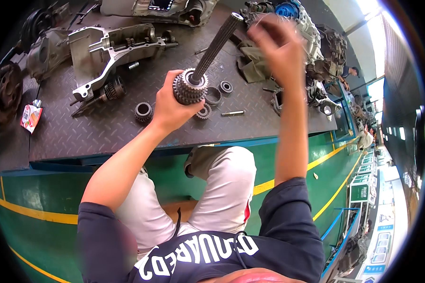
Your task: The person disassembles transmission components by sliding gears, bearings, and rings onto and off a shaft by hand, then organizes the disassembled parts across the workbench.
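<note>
Wears a black shirt [295, 245], short in the left sleeve [101, 219] and right sleeve [285, 198]. Carries large white block lettering [192, 251] across the front, seen inverted. Shows a thin dark cord [242, 247] near the lettering. Wears creased, off-white trousers [224, 184] with a red patch [247, 212] on the outer right side. Shows a narrow black strap [177, 221] below the waist. Leaves left hand [172, 106] and right hand [283, 52] bare.

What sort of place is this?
Probably a mechanical workshop: a diamond-plate workbench carries an opened gearbox housing, the left hand grips a gear stack, and yellow lines mark the green floor.
</note>
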{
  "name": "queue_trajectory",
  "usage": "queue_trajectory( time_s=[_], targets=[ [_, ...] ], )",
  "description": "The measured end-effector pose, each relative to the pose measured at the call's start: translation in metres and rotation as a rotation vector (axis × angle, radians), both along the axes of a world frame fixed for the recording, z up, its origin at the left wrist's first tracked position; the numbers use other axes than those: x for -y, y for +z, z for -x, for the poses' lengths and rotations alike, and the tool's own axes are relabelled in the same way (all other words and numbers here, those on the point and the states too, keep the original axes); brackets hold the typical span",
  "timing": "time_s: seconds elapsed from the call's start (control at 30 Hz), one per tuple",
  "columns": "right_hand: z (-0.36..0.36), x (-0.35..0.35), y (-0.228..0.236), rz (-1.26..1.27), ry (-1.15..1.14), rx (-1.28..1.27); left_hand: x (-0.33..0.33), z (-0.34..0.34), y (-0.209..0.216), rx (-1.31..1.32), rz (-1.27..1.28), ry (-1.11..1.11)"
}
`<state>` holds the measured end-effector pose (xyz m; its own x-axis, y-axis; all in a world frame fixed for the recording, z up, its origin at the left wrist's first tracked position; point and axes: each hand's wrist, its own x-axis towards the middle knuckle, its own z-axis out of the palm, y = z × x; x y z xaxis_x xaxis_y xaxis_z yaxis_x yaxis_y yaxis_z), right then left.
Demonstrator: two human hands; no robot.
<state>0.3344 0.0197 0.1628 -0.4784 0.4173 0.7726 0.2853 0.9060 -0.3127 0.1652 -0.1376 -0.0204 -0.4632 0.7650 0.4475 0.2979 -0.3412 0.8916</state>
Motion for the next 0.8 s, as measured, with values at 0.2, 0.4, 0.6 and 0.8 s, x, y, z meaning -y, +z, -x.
queue_trajectory(
  time_s=[0.2, 0.4, 0.6, 0.8],
  targets=[
    [-0.025, -0.009, -0.188, 0.46, 0.03, 0.35, -0.002, -0.007, 0.0, -0.013, -0.032, 0.016],
    [-0.017, 0.0, -0.159, 0.421, 0.033, 0.325, -0.002, -0.003, -0.003, 0.015, 0.001, 0.001],
    [0.019, 0.054, -0.094, 0.458, 0.401, 0.24, -0.003, -0.001, -0.001, -0.035, -0.016, 0.018],
    [0.032, 0.066, -0.135, 0.658, 0.384, -0.073, -0.005, -0.003, -0.002, 0.016, 0.007, -0.01]
  ],
)
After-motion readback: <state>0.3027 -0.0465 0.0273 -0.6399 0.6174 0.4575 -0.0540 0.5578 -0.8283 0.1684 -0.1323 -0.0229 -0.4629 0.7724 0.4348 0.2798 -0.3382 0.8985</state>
